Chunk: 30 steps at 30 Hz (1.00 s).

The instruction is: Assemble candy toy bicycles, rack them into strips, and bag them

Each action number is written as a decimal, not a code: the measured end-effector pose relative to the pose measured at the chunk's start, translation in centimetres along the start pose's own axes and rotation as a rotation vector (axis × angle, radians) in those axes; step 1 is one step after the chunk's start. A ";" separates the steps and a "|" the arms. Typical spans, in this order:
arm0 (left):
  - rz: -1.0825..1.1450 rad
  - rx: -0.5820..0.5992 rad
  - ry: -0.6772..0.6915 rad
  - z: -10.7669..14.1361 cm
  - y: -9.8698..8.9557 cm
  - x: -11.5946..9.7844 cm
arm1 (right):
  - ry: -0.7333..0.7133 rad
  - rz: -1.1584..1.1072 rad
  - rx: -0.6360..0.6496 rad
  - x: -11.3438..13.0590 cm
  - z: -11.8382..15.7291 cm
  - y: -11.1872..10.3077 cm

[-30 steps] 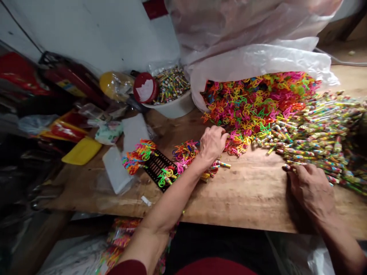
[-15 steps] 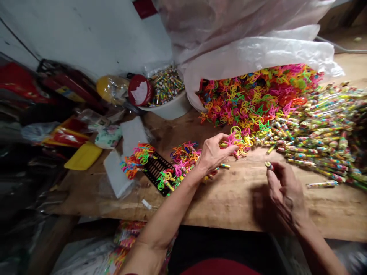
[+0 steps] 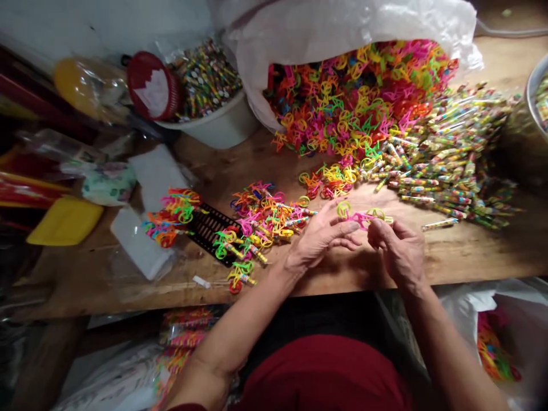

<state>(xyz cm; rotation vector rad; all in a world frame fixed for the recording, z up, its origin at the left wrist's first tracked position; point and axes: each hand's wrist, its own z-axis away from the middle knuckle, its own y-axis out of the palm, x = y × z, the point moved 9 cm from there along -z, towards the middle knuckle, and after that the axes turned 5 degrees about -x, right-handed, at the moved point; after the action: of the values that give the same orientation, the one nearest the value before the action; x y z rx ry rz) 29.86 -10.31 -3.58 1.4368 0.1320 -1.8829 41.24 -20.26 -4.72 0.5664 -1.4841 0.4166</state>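
Observation:
Over the front part of the table my two hands meet at a small plastic toy bicycle point(image 3: 361, 218) with a pink frame and yellow-green wheels. My left hand point(image 3: 321, 237) grips it from the left between thumb and fingers. Closed at the bicycle's right wheel, my right hand point(image 3: 400, 248) pinches a small printed tube, mostly hidden by the fingers. To the left of my left hand lie toy bicycles with tubes attached point(image 3: 265, 220), partly over a black slotted tray point(image 3: 209, 231).
A white plastic bag point(image 3: 355, 25) spills many-coloured toy bicycles point(image 3: 363, 103) at the back. Printed tubes point(image 3: 445, 154) are heaped at right, near a metal-rimmed container point(image 3: 535, 85). A white tub point(image 3: 218, 128) of tubes and a red basket point(image 3: 149, 85) stand back left. The wooden table point(image 3: 274, 285) ends before me.
My left hand has come away from the bicycle pile with a pink and yellow toy bicycle. My right hand has moved left with its tube to meet it. The camera view has shifted.

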 end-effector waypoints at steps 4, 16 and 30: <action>0.381 -0.089 -0.040 0.0 0.9 1.5 | -0.150 0.090 -0.173 -0.1 1.3 0.4; 0.150 -0.010 -0.153 -0.4 -0.7 2.8 | -0.334 0.459 0.195 2.6 0.8 -1.9; -0.042 0.106 -0.154 1.2 0.1 3.0 | -0.292 0.378 0.371 2.4 1.8 0.8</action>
<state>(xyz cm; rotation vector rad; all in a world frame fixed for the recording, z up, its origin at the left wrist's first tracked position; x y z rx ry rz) 28.70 -12.44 -5.67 1.3610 -0.0119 -2.0537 39.49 -20.88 -2.27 0.6579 -1.8157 0.9501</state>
